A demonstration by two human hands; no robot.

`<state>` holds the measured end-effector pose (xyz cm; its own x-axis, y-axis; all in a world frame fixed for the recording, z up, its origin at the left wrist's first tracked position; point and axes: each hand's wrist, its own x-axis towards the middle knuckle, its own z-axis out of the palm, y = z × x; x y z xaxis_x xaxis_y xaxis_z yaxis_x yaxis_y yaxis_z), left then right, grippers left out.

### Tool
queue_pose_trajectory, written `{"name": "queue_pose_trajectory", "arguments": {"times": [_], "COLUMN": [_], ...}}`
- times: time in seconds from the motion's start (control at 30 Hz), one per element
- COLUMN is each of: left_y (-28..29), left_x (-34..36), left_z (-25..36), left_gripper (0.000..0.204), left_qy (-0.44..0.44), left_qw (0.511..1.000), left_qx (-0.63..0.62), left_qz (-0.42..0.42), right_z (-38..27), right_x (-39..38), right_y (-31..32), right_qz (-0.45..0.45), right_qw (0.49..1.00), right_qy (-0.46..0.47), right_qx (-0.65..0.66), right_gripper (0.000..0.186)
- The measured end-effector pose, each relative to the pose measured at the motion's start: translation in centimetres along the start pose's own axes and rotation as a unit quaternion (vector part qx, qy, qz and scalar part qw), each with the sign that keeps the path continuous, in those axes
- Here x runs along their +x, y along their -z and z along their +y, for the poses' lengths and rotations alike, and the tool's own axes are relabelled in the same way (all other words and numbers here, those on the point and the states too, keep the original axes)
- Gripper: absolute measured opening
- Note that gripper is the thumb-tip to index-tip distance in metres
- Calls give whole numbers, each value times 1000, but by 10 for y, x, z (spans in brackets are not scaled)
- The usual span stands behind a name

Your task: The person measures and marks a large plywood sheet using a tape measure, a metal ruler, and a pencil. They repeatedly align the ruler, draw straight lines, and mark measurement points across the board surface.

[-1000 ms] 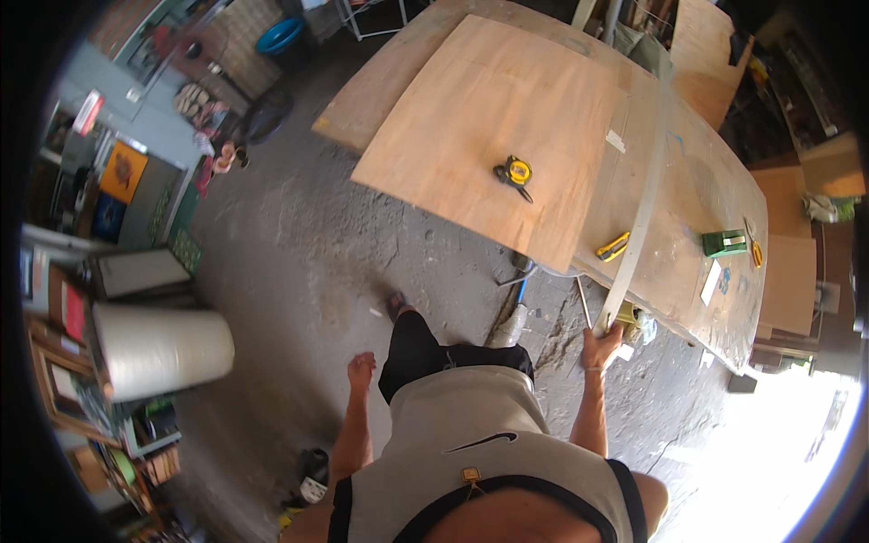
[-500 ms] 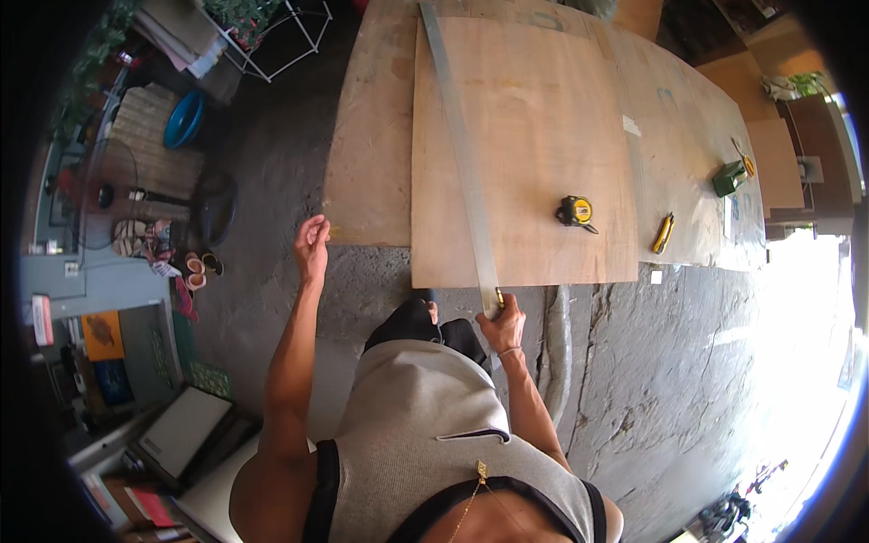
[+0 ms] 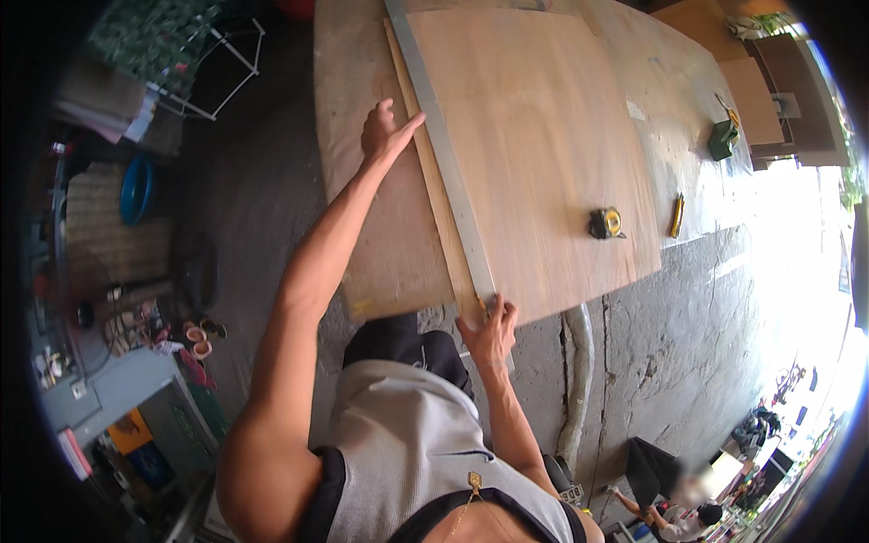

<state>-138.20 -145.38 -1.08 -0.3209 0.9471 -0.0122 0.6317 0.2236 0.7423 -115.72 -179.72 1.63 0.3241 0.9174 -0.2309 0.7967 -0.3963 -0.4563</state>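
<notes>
Take the metal straightedge (image 3: 452, 185), likely stiff, slick, by its edges, with left hand (image 3: 387, 136) unclenched, right hand (image 3: 490, 338) unclear in grip.

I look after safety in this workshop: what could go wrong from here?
The long, flat, grey metal straightedge might swivel: the left hand has just its thumb at the edge, its other fingers clear.

The rectangular, light-brown plywood sheet could shift or tip if pressed near the right hand, where it overhangs the brown wooden table.

The slim yellow utility knife lies near the table's front edge and might get knocked off.
</notes>
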Motion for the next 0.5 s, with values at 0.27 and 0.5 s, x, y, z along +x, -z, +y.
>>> {"name": "queue_pose_trajectory", "arguments": {"times": [0.27,0.5], "left_y": [-68,-46], "left_x": [114,126], "left_z": [20,16], "left_gripper": [89,54], "left_qy": [35,-26], "left_qw": [974,984], "left_qx": [222,173], "left_qz": [-24,-24], "right_z": [-9,-16], "right_x": [-10,2], "right_y": [-17,-11], "right_qz": [23,50], "right_qw": [999,996], "right_qy": [9,24], "right_qx": [48,63], "right_gripper": [55,50]}}
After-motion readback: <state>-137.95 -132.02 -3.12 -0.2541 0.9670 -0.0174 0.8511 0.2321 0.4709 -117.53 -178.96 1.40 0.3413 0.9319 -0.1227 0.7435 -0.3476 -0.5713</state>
